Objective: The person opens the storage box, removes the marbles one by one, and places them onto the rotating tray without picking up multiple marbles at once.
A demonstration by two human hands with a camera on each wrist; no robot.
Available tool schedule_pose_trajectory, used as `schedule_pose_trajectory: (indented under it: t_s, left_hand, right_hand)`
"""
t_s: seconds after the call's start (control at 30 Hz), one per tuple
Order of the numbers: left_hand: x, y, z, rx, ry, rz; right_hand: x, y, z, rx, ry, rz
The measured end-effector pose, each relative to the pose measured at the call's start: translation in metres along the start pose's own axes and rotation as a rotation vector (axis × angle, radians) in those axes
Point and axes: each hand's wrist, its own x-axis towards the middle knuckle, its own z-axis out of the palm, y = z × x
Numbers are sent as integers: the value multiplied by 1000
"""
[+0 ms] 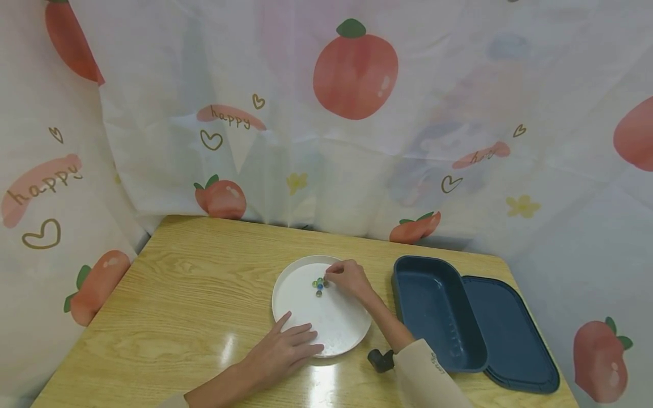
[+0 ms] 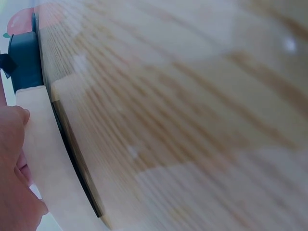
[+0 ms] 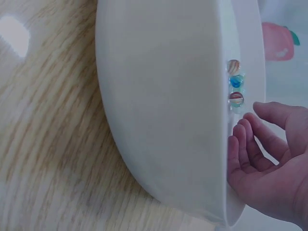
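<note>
Several glass marbles (image 1: 319, 286) sit clustered in a small cross on the far part of a round white plate (image 1: 331, 323). A blue marble (image 3: 236, 81) is in the middle, with brown-streaked and green ones around it. My right hand (image 1: 349, 277) reaches over the plate's right side, fingertips beside the brown-streaked marble (image 3: 236, 99). In the right wrist view its thumb and forefinger stand slightly apart with no marble between them, the other fingers loosely bent. My left hand (image 1: 280, 348) rests with spread fingers on the plate's near-left rim.
Right of the plate stands a deep dark-blue box (image 1: 433, 306), its lid (image 1: 515, 334) lying beside it at the table's right edge. The wooden table (image 1: 204, 283) extends to the left. A printed curtain (image 1: 285, 141) hangs behind it.
</note>
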Motion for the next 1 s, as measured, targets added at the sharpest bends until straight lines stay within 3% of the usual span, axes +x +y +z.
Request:
schedule_pose_trajectory:
  t_s: [0.27,0.7,1.0]
  left_hand:
    - [-1,2,1,5,-15,-6]
    - [0,2,-1,0,6,3]
    - [0,2,0,4,12,14]
  right_hand:
    - [-9,-7,-12,39,27,-60]
    - [-35,-22,-55,87,60,-174]
    - [-50,-14,-81,125,59,-201]
